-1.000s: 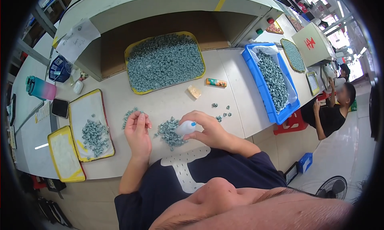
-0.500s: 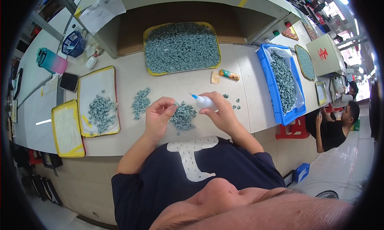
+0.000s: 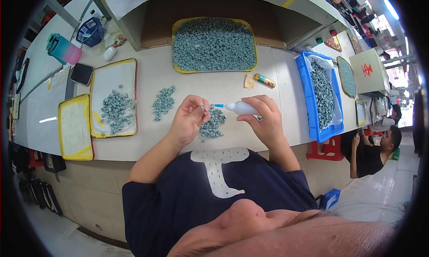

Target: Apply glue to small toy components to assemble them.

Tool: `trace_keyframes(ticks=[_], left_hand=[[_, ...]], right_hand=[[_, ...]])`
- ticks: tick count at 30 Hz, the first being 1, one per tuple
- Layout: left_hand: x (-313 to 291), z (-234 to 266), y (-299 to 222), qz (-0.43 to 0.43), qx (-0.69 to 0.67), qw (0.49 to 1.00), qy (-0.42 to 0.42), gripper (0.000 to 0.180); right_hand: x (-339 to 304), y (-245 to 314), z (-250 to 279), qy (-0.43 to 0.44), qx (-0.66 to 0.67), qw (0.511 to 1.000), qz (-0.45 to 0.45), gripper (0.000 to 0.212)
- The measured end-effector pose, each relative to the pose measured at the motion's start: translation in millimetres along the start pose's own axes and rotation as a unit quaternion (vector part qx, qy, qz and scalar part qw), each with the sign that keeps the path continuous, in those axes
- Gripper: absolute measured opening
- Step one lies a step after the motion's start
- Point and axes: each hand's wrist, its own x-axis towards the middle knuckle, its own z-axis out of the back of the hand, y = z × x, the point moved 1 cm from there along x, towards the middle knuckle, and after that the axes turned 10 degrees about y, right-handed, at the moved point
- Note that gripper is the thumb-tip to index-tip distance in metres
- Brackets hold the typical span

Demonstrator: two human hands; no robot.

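My left hand (image 3: 187, 122) pinches a small grey-green piece (image 3: 202, 106) between thumb and fingertips. In my right hand (image 3: 268, 121) lies a white squeeze bottle (image 3: 242, 107), held nearly level. Its thin blue-based needle tip (image 3: 217, 106) points left and reaches close to the piece; whether they touch is too small to tell. A loose pile of similar grey-green pieces (image 3: 212, 127) sits on the table below the two hands. Another small pile (image 3: 163, 102) lies to the left of my left hand.
A yellow-rimmed tray (image 3: 175, 64) heaped with pieces stands at the back. To the left are two more yellow-edged trays (image 3: 128, 71), a phone (image 3: 82, 73) and a teal-pink bottle (image 3: 62, 49). At right stands a blue bin (image 3: 312, 116); beyond it sits a person (image 3: 371, 154).
The squeeze bottle has tipped from slanting to nearly level, and its needle has come to the piece in my left hand. The whole view has shifted slightly.
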Motion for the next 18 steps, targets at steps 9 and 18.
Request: trace_keyframes(ticks=[9,18], left_hand=[[-4,7,1,0.016,-0.021,1.0,-0.003,0.005],[-8,6,1,0.023,-0.018,0.999,-0.016,0.005]], right_hand=[[3,6,-3,0.006,-0.064,0.998,0.02,0.041],[5,14,-5,0.009,-0.083,0.996,0.026,0.037]])
